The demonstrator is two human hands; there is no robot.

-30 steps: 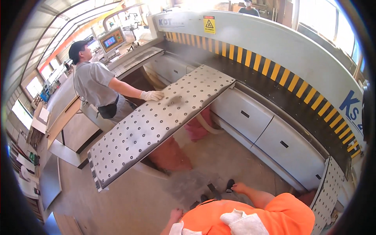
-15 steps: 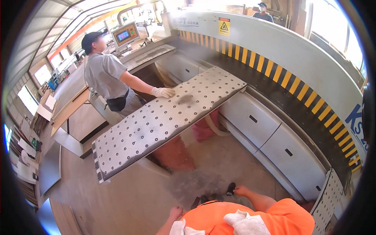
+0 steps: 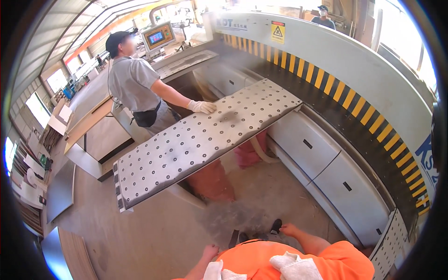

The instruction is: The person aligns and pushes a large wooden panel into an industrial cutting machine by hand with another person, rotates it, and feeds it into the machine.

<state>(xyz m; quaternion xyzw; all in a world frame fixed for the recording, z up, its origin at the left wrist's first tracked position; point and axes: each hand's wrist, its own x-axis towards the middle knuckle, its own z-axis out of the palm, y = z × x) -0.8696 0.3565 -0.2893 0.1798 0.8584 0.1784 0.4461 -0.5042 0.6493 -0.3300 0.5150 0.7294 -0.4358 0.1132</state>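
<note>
My left hand hangs beside my orange shirt, its fingers loosely curled; nothing shows in it. On the other side hangs my right hand, bent away from my body, with its fingers curled in and nothing visible in them. Neither hand touches anything I can see. Ahead of me a pale machine support table, dotted with dark round fittings, juts out from a large machine. A co-worker in grey stands beyond it, one white-gloved hand resting on its top.
A control screen stands near the co-worker. Yellow-black striping runs along the machine beam. Reddish sacks lie under the table. Boards lean at the left, and another dotted table is at my right. A second person stands behind the machine.
The view has turned slightly left, so the machine and co-worker sit further right in the picture. My hands stay low at my sides; the co-worker's gloved hand stays on the table.
</note>
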